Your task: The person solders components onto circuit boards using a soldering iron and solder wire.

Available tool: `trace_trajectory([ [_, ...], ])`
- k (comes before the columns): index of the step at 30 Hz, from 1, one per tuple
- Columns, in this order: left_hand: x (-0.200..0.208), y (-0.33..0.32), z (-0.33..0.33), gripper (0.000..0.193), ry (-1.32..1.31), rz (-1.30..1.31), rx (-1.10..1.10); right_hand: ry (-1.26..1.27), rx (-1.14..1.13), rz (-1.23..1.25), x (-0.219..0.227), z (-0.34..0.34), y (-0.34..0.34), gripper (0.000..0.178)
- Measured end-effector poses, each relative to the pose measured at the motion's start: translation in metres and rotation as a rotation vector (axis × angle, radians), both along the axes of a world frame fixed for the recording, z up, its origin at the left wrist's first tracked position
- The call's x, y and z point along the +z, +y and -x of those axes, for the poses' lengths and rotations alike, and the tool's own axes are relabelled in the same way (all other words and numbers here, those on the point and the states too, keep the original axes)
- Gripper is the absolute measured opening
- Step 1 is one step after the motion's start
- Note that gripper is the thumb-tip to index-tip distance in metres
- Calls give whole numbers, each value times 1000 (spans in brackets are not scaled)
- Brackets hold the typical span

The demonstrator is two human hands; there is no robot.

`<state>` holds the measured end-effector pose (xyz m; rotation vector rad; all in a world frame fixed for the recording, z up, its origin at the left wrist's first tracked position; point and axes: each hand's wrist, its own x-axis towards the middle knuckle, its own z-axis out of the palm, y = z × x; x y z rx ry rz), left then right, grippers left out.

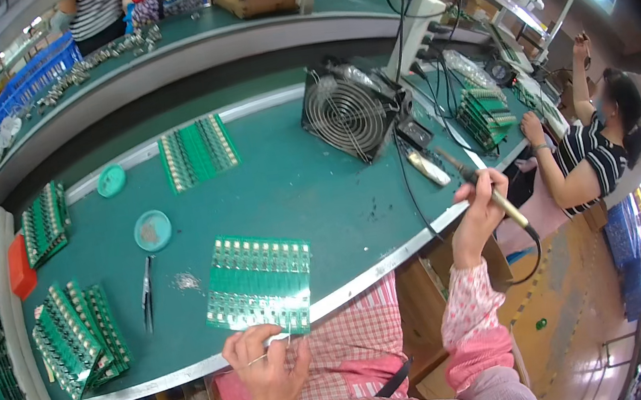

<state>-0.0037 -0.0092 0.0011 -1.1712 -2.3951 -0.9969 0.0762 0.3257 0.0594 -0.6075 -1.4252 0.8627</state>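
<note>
My right hand point(478, 220) is closed around the handle of a soldering iron point(513, 212), raised over the bench's front edge with its tip pointing up and left. At the front edge, my left hand point(269, 377) is closed, its fingers pinching a thin pale solder wire point(257, 360). Just beyond those fingers lies a green circuit board panel point(258, 281) with rows of small parts. Left of that panel are a small heap of tiny metal bits point(185, 282) and a pair of tweezers point(147, 296). A round green dish point(153, 231) sits beyond them.
Stacked circuit boards point(79, 337) and a red box point(21, 268) stand at left. Farther back are another board panel point(199, 152) and a second dish point(111, 181). A fan point(347, 112) with trailing cables stands back right. A co-worker point(586, 157) sits at right.
</note>
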Motion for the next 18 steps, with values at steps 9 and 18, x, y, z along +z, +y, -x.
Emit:
trace_trajectory([
  [9,2,14,-15,16,-103,-200,36,-587,54,-368,-7,36,156,21],
  [18,9,-1,-7,12,-89,-149,158,-333,282,-361,-35,-26,34,13],
])
